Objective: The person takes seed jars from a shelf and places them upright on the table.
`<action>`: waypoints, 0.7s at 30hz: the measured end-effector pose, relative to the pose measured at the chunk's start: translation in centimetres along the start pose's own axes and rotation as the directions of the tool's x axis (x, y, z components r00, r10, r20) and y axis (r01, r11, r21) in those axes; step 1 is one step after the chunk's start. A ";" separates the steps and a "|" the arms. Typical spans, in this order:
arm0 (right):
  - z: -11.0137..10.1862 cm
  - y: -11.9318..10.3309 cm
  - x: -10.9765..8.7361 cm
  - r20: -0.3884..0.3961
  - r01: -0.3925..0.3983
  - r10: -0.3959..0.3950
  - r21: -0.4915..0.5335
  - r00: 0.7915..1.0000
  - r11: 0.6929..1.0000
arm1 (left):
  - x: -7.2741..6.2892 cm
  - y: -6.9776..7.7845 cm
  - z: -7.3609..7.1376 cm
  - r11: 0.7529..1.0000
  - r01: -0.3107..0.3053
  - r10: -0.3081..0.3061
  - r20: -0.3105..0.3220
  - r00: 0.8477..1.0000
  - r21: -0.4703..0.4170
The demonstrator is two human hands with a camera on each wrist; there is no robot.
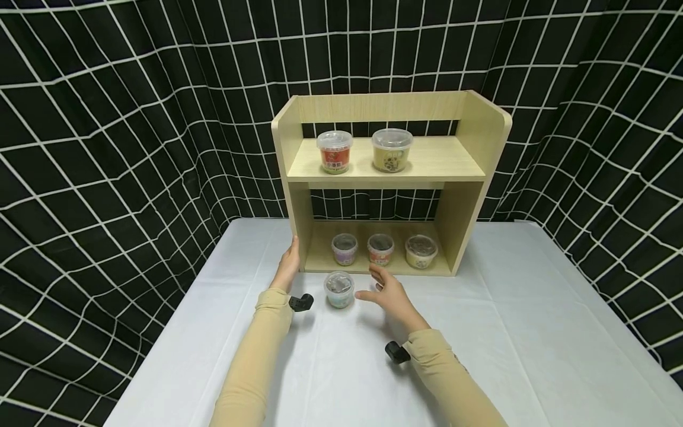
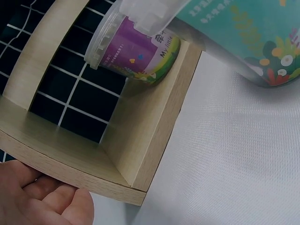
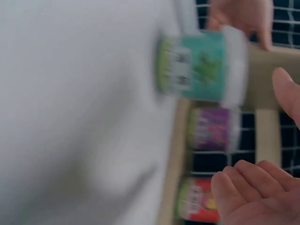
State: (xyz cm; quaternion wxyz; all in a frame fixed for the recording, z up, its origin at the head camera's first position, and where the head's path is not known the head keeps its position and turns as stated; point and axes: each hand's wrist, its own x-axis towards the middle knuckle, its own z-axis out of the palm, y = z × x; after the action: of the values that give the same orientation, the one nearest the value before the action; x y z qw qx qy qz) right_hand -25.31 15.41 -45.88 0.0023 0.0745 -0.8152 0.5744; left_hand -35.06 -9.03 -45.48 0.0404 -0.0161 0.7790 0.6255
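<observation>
A small teal-labelled lidded cup (image 1: pixel 339 290) stands on the white table in front of the wooden shelf (image 1: pixel 386 181). My right hand (image 1: pixel 392 295) is just right of this cup, thumb and fingers spread apart with nothing between them. In the right wrist view, the fingers (image 3: pixel 255 185) and the cup (image 3: pixel 201 68) appear apart. My left hand (image 1: pixel 288 265) touches the outer face of the shelf's left side panel near its bottom. Its fingers (image 2: pixel 61 201) lie along that panel in the left wrist view.
Purple (image 1: pixel 344 249), red-orange (image 1: pixel 380 249) and pale yellow (image 1: pixel 421 251) lidded cups stand on the lower shelf. Above are a red-labelled cup (image 1: pixel 335 152) and a larger yellow cup (image 1: pixel 392 150). Black cloth with a white grid (image 1: pixel 133 118) hangs around the table (image 1: pixel 533 332).
</observation>
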 end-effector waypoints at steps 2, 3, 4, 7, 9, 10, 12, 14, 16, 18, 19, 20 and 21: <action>-0.7 -0.7 0.2 -0.020 0.026 -0.026 0.034 0.999 0.999 | 0.0 0.0 0.0 1.000 -0.001 0.001 0.001 1.000 -0.001; -1.1 -1.1 0.3 -0.028 0.044 -0.043 0.041 0.999 0.998 | 0.0 0.0 0.0 1.000 -0.002 0.002 0.002 1.000 0.000; -1.5 -1.6 0.4 -0.036 0.061 -0.059 0.053 0.998 0.997 | 0.0 0.0 0.0 1.000 -0.002 0.002 0.001 1.000 0.000; -2.6 -3.3 0.4 -0.050 0.106 -0.103 0.066 0.993 0.992 | 0.1 -0.1 0.0 1.000 -0.002 0.002 0.002 1.000 0.003; -3.5 -4.9 0.2 -0.054 0.131 -0.127 0.081 0.990 0.988 | 0.1 -0.2 -0.1 1.000 -0.002 0.002 0.002 1.000 0.005; -4.0 -5.3 0.3 -0.057 0.144 -0.139 0.089 0.989 0.986 | 0.2 -0.2 -0.1 1.000 -0.002 0.002 0.001 1.000 0.005; -4.8 -6.1 0.5 -0.062 0.162 -0.157 0.084 0.986 0.983 | 0.2 -0.3 -0.1 1.000 -0.001 0.001 -0.001 1.000 0.007; -5.6 -6.7 0.9 -0.071 0.185 -0.180 0.075 0.981 0.980 | 0.2 -0.3 -0.1 1.000 0.003 -0.003 0.001 1.000 0.006; -6.4 -7.0 1.4 -0.089 0.212 -0.207 0.049 0.974 0.976 | 0.2 -0.2 0.0 1.000 0.003 -0.003 0.004 1.000 0.006; -7.0 -7.9 1.6 -0.105 0.240 -0.236 0.030 0.966 0.970 | 0.2 -0.2 0.0 1.000 0.002 -0.002 0.008 1.000 0.004; -7.2 -8.4 1.7 -0.115 0.255 -0.251 0.025 0.961 0.966 | 0.3 -0.2 0.0 1.000 0.000 0.000 0.010 1.000 0.003; -7.4 -9.0 1.7 -0.125 0.272 -0.267 0.020 0.955 0.962 | 0.3 -0.3 0.0 1.000 -0.003 0.003 0.010 1.000 0.004; -7.7 -9.6 1.7 -0.137 0.288 -0.283 0.017 0.949 0.957 | 0.4 -0.2 0.0 1.000 -0.006 0.006 0.010 1.000 0.001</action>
State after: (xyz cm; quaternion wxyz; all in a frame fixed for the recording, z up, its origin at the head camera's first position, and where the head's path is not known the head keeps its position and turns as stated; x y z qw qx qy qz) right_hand -26.46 19.22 -34.14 0.1384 0.1532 -0.7832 0.5866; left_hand -35.40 -9.11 -45.73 0.0422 -0.0106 0.7792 0.6252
